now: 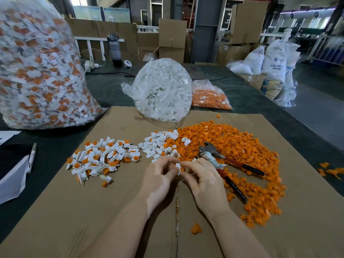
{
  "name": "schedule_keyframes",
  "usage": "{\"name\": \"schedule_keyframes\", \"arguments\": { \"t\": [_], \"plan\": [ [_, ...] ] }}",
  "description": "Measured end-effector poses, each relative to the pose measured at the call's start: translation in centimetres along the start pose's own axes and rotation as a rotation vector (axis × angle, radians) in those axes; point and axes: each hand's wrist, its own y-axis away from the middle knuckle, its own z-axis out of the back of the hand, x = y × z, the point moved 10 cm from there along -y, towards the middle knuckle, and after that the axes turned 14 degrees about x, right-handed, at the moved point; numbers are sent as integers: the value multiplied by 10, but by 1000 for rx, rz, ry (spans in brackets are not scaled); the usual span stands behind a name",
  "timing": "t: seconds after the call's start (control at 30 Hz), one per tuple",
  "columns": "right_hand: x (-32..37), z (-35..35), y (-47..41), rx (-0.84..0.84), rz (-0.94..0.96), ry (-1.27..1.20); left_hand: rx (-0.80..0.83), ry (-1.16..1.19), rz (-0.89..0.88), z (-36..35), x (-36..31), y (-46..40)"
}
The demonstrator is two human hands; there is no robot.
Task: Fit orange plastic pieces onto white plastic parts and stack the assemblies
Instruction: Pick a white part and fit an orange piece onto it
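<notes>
My left hand [161,173] and my right hand [202,175] meet over the middle of the cardboard sheet [130,211]. Between their fingertips sits a small white part [178,166], pinched by my left hand, with an orange piece [182,169] against it, pinched by my right hand. A heap of loose orange pieces [242,146] spreads to the right. Loose white parts [158,144] lie just beyond my hands. A pile of joined white-and-orange assemblies [102,157] lies to the left.
Red-handled pliers [223,161] lie on the orange heap beside my right hand. Clear bags stand behind: white parts [163,90], orange pieces [210,95], and a large one of assemblies [37,67] at the left. A pen [32,157] lies far left.
</notes>
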Motion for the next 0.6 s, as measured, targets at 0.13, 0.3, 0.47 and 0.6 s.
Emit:
{"name": "schedule_keyframes", "arguments": {
  "t": [0.13, 0.3, 0.47, 0.6],
  "plan": [
    [0, 0, 0, 6, -1, 0, -3, -7, 8, 0, 1, 0],
    [-1, -2, 0, 10, -2, -10, -22, 13, -23, 1, -1, -1],
    [-9, 10, 2, -61, -93, 24, -63, 31, -8, 4, 2, -6],
    [-49, 28, 6, -24, -522, 303, -65, 83, 41, 6, 10, -10]
  ]
}}
